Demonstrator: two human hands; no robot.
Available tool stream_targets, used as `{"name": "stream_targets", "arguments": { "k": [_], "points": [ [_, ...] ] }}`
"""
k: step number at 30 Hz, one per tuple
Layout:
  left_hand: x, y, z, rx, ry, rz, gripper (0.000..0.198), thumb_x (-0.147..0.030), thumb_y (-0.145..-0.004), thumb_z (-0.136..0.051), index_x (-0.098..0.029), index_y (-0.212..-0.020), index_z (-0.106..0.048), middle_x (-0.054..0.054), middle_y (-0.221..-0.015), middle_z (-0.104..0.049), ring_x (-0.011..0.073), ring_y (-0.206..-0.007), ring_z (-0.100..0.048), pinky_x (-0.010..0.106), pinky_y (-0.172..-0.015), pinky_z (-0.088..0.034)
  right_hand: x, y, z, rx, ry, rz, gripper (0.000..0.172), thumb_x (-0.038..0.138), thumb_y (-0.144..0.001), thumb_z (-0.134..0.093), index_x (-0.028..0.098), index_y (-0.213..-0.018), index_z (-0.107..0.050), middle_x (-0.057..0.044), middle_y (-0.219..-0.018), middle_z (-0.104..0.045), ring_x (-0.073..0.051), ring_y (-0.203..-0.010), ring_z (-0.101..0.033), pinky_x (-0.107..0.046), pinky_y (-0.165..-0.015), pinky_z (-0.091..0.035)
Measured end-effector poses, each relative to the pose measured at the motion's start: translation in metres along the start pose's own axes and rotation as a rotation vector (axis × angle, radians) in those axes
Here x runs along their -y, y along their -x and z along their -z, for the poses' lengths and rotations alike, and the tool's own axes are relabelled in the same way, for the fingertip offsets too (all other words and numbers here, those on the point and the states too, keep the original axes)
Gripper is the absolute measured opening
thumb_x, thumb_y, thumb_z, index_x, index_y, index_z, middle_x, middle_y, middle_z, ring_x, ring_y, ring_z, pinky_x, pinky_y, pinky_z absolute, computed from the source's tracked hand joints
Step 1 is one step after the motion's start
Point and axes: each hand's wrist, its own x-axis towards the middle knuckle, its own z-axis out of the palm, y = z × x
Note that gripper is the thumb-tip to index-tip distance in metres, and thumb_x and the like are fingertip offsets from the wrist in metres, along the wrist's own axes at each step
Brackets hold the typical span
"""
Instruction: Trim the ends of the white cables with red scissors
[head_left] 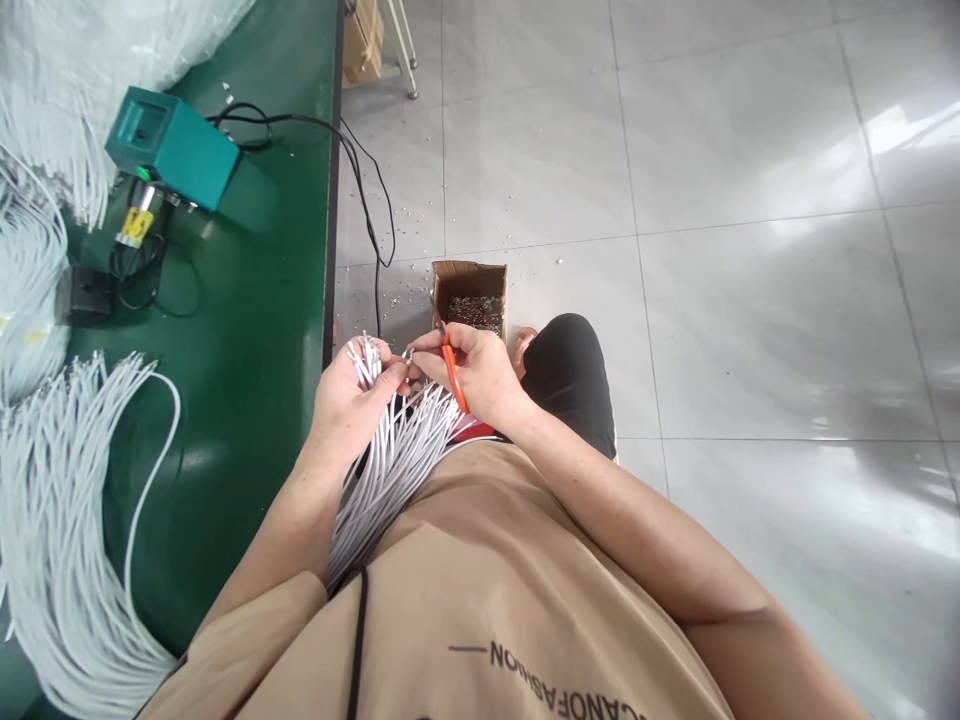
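Note:
My left hand (351, 400) is closed round a thick bundle of white cables (390, 460) that runs down across my lap, their metal ends sticking up past my fingers. My right hand (474, 372) is closed on an orange-handled cutting tool (451, 375) and pinches one cable end at the tool's tip, right beside my left fingers. Both hands hover just off the edge of the green table (255, 340), above a small cardboard box (470, 292) on the floor that holds small metal scraps.
On the table lie a large pile of white cables (60, 520), a teal machine (171, 145) with black cords, and a small black block (88, 293). Metal bits litter the grey tiled floor (750, 300). My knee in black (570, 375) is beside the box.

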Motion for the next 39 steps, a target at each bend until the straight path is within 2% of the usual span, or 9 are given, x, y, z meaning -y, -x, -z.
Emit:
{"name": "stream_targets", "arguments": {
  "k": [9,14,19,25,28,31,33,35,39],
  "points": [
    [-0.01,0.005,-0.003,-0.055,-0.246,-0.04,0.033,-0.024,-0.062,-0.079,-0.022,-0.084,-0.055,-0.003,-0.074,-0.064,0.0152,-0.07,-0.058,0.027,-0.07,-0.042,-0.001,0.003,-0.015,-0.088,-0.028,-0.119,0.013,0.028,-0.071,-0.06,0.016,-0.073,-0.063,0.003,-0.064,-0.057,-0.009,-0.058,-0.046,-0.022,-0.056,-0.037],
    [-0.014,0.005,-0.003,-0.065,-0.295,-0.031,0.024,-0.026,-0.065,-0.075,-0.022,-0.081,-0.057,-0.003,-0.076,-0.063,0.0154,-0.072,-0.057,0.027,-0.07,-0.04,0.0,0.001,-0.013,0.039,-0.349,-0.18,0.015,0.03,-0.073,-0.063,0.015,-0.07,-0.064,0.003,-0.065,-0.057,-0.009,-0.063,-0.048,-0.022,-0.064,-0.041],
    [-0.011,0.003,0.0,-0.011,-0.243,-0.017,0.02,-0.029,-0.07,-0.072,-0.021,-0.081,-0.058,-0.002,-0.081,-0.063,0.0155,-0.076,-0.057,0.028,-0.073,-0.04,-0.002,-0.002,-0.002,0.1,-0.385,-0.167,0.014,0.027,-0.07,-0.068,0.015,-0.076,-0.068,0.001,-0.071,-0.062,-0.01,-0.068,-0.052,-0.023,-0.069,-0.043],
    [-0.012,0.002,0.001,0.075,-0.143,0.023,0.032,-0.026,-0.064,-0.077,-0.022,-0.086,-0.054,-0.002,-0.079,-0.065,0.0143,-0.07,-0.056,0.027,-0.07,-0.04,-0.005,0.003,-0.008,0.017,-0.177,-0.144,0.014,0.028,-0.072,-0.061,0.015,-0.075,-0.065,0.001,-0.07,-0.061,-0.01,-0.065,-0.052,-0.023,-0.063,-0.042],
    [-0.008,0.0,0.003,-0.017,-0.208,-0.012,0.032,-0.027,-0.063,-0.078,-0.021,-0.086,-0.057,-0.001,-0.08,-0.067,0.016,-0.073,-0.059,0.029,-0.074,-0.042,-0.002,0.013,-0.014,-0.052,-0.061,-0.077,0.011,0.027,-0.072,-0.059,0.016,-0.073,-0.061,0.002,-0.07,-0.06,-0.01,-0.064,-0.05,-0.023,-0.062,-0.041],
    [-0.003,-0.002,0.005,-0.078,-0.2,-0.027,0.029,-0.027,-0.064,-0.077,-0.021,-0.086,-0.059,0.0,-0.08,-0.068,0.0168,-0.074,-0.061,0.03,-0.075,-0.044,-0.001,0.018,-0.019,-0.014,-0.153,-0.029,0.019,0.031,-0.074,-0.061,0.017,-0.064,-0.054,0.003,-0.064,-0.054,-0.009,-0.062,-0.047,-0.023,-0.061,-0.04],
    [0.001,-0.003,0.005,-0.078,-0.148,-0.017,0.031,-0.026,-0.064,-0.078,-0.022,-0.088,-0.059,-0.001,-0.08,-0.068,0.0167,-0.074,-0.061,0.031,-0.075,-0.045,-0.003,0.015,-0.02,-0.106,-0.238,-0.057,0.022,0.036,-0.076,-0.062,0.017,-0.066,-0.056,0.003,-0.064,-0.054,-0.009,-0.062,-0.047,-0.023,-0.062,-0.04],
    [0.002,-0.004,0.005,-0.063,-0.093,-0.005,0.036,-0.025,-0.061,-0.08,-0.021,-0.09,-0.059,-0.001,-0.079,-0.067,0.0165,-0.074,-0.061,0.03,-0.076,-0.046,-0.007,0.008,-0.019,-0.14,-0.272,-0.095,0.022,0.038,-0.075,-0.065,0.017,-0.075,-0.061,0.002,-0.069,-0.057,-0.01,-0.064,-0.05,-0.024,-0.064,-0.042],
    [0.0,-0.005,0.008,0.111,0.023,0.054,0.037,-0.027,-0.062,-0.08,-0.02,-0.094,-0.062,0.0,-0.083,-0.067,0.0165,-0.078,-0.061,0.03,-0.078,-0.047,-0.012,-0.002,-0.017,0.007,-0.23,-0.125,0.022,0.038,-0.074,-0.066,0.016,-0.076,-0.066,0.0,-0.069,-0.061,-0.011,-0.064,-0.053,-0.024,-0.061,-0.042]
  ]
}}
